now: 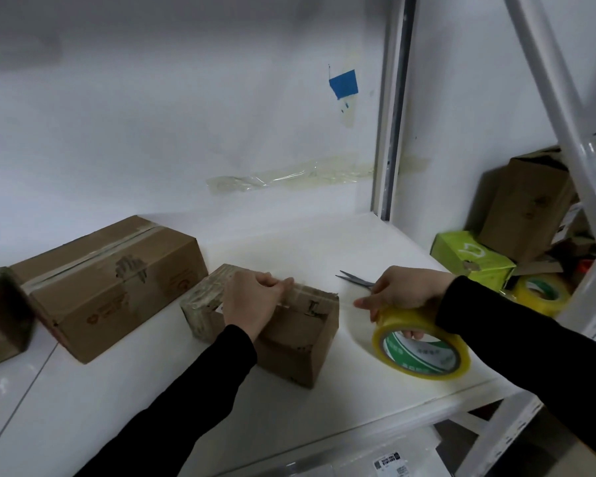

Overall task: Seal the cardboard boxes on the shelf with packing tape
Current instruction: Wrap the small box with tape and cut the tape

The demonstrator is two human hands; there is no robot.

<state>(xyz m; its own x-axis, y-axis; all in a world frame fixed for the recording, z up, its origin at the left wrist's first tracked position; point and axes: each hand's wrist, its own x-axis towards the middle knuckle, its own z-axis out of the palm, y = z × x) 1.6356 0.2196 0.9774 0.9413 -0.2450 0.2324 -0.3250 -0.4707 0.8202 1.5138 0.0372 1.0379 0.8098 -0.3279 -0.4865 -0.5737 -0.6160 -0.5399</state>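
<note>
A: Cardboard, worn: small box sits on shelf under left hand, fingers curled over its top.
B: Right hand clamps yellow tape roll; scissors just beyond it, larger box left of left hand.

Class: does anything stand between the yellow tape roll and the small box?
Nothing visible: only bare white shelf lies between the yellow tape roll and small brown cardboard box; grey scissors lie behind.

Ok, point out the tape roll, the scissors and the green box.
tape roll [410, 320]: head view, yellow outer band.
scissors [358, 281]: head view, blades.
green box [461, 247]: head view, top face.
</note>
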